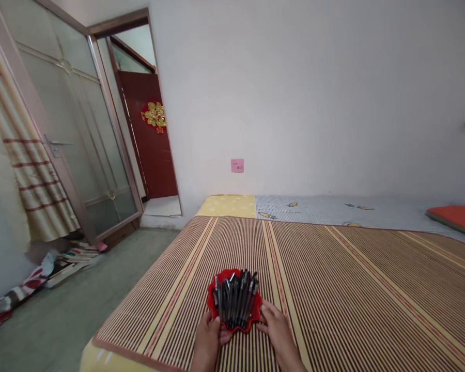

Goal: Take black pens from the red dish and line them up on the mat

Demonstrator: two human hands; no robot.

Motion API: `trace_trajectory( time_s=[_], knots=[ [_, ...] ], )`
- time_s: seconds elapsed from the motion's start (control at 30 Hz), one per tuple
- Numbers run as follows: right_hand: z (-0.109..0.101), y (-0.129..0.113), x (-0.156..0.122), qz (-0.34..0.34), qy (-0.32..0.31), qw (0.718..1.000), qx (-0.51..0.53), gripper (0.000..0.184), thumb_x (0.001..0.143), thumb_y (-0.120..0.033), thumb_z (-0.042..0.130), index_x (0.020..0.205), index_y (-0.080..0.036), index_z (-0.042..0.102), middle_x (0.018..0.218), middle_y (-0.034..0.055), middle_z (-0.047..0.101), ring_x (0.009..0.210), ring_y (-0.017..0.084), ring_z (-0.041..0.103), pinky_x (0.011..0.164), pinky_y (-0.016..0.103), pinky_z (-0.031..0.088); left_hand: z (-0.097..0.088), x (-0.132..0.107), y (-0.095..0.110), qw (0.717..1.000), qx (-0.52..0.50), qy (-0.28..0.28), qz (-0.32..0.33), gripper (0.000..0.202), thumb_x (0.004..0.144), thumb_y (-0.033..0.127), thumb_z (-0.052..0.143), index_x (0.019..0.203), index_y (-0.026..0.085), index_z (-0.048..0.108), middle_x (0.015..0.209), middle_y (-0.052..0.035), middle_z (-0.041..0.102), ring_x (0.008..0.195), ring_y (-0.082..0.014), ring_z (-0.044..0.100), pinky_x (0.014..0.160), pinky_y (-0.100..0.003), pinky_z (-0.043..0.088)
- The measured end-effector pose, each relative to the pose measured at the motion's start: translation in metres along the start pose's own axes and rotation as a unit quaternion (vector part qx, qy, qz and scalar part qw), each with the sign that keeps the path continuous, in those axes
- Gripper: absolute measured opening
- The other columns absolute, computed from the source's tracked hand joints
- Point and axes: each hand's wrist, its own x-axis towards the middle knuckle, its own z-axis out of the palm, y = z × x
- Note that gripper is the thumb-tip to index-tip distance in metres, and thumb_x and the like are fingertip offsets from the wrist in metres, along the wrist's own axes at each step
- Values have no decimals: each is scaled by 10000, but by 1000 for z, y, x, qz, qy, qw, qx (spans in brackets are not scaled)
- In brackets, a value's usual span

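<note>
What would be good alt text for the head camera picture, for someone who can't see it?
A person's left hand and right hand hold opposite sides of a red, wavy-edged dish full of dark pens over a striped mat on a bed. Beyond, a pink note is stuck on a pale wall; to the left, a glass-paned door stands open.

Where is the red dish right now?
Head view, low and just left of the picture's right half's edge: the red dish, full of black pens, is between the left hand and right hand.

Soft, diffuse light — wall [313, 103] greyer rightward, glass door [77, 129] stretched aslant.
</note>
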Motion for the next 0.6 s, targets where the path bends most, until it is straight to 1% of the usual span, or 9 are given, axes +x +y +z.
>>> trace_trajectory(
  time_s=[0.13, 0.2, 0.27, 0.33, 0.37, 0.43, 0.5, 0.57, 0.6],
  knots=[
    [16, -3, 14, -21, -12, 999, -46, 487, 693, -472, 677, 1073, -168, 703, 1050, 106, 748, 944, 289, 711, 706, 355, 578, -7, 12, 4, 994, 78, 62, 51, 215, 725, 226, 695, 879, 175, 554, 510, 37, 590, 387, -171, 568, 419, -276, 457],
    [16, -4, 25, -24, -37, 997, -68, 444, 702, -460, 667, 1037, -172, 715, 975, 98, 760, 883, 281, 719, 677, 353, 573, -13, 10, 13, 988, 103, 84, 74, 279, 727, 292, 680, 945, 158, 572, 526, 42, 575, 386, -172, 536, 419, -288, 429],
    [10, -7, 40, -18, -44, 995, -87, 428, 687, -463, 690, 1003, -177, 725, 959, 103, 759, 826, 281, 723, 630, 352, 569, -16, 6, 31, 974, 137, 128, 125, 414, 738, 374, 666, 1072, 145, 580, 576, 52, 555, 450, -173, 539, 478, -297, 438],
    [1, -13, 55, -25, 0, 996, -82, 452, 671, -474, 718, 1017, -184, 718, 1013, 114, 748, 824, 274, 723, 621, 349, 575, -12, 1, 57, 912, 232, 217, 260, 506, 777, 469, 615, 1165, 145, 584, 654, 33, 550, 581, -197, 571, 575, -321, 460],
    [-5, -18, 61, -38, 32, 997, -65, 474, 673, -481, 724, 1045, -188, 708, 1053, 116, 738, 848, 266, 722, 644, 347, 583, -6, 0, 71, 891, 257, 223, 302, 503, 804, 487, 584, 1186, 159, 586, 721, 10, 577, 666, -215, 596, 628, -334, 470],
    [-13, -28, 70, -71, 76, 994, -17, 514, 691, -496, 724, 1102, -191, 682, 1100, 111, 724, 899, 247, 715, 705, 335, 591, 11, 2, 95, 882, 275, 179, 337, 425, 840, 479, 550, 1141, 183, 601, 845, -29, 630, 778, -224, 614, 698, -335, 473],
    [-18, -36, 73, -92, 72, 993, 19, 530, 714, -515, 717, 1131, -192, 667, 1108, 101, 720, 926, 241, 709, 733, 328, 591, 31, 8, 108, 880, 331, 87, 330, 288, 852, 429, 536, 985, 189, 624, 801, -21, 633, 746, -211, 606, 683, -313, 454],
    [-18, -37, 69, -89, 48, 994, 32, 531, 726, -529, 718, 1132, -190, 667, 1080, 96, 727, 923, 242, 707, 739, 328, 590, 49, 16, 103, 851, 435, 5, 295, 152, 846, 318, 526, 792, 201, 607, 681, 4, 586, 670, -191, 574, 635, -290, 408],
    [-17, -36, 67, -81, 41, 995, 36, 528, 725, -534, 723, 1119, -186, 671, 1051, 96, 732, 905, 242, 708, 732, 328, 588, 56, 19, 96, 831, 484, -18, 273, 122, 823, 265, 541, 726, 207, 586, 637, 14, 559, 636, -183, 553, 611, -284, 379]
  ],
)
